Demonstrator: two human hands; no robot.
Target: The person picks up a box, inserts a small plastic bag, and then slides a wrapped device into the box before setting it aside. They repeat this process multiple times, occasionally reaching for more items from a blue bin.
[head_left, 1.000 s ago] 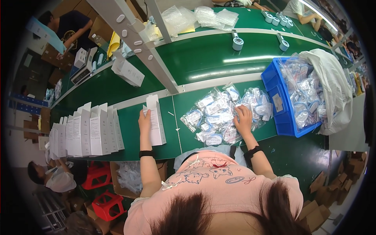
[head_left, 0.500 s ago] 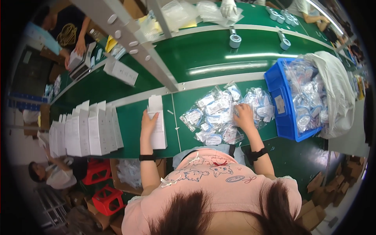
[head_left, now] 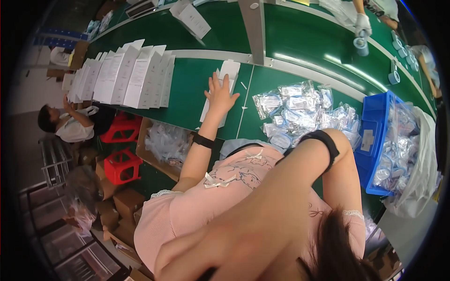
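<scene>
A white carton [head_left: 230,70] with its end flap raised lies on the green bench. My left hand [head_left: 221,99] rests over it, fingers spread, gripping nothing. My right hand [head_left: 234,239] is raised close to the camera and fills the lower middle of the view. Its fingers run into the bottom edge and are partly cut off, so their grip cannot be made out. To the right of the carton lies a heap of clear plastic packets [head_left: 300,105] with white and blue contents; my raised right arm covers its near side.
White cartons [head_left: 133,77] stand in a row at the left. A blue bin [head_left: 370,140] of packets is at the right. Beyond the metal post [head_left: 253,33] a gloved hand [head_left: 362,25] holds a light-blue device [head_left: 361,46]. Red stools [head_left: 123,164] stand below the bench.
My right hand has left the packets and come up close to the camera. My left hand has opened and spread over the carton. The whole view has swung, shifting the bench rightward.
</scene>
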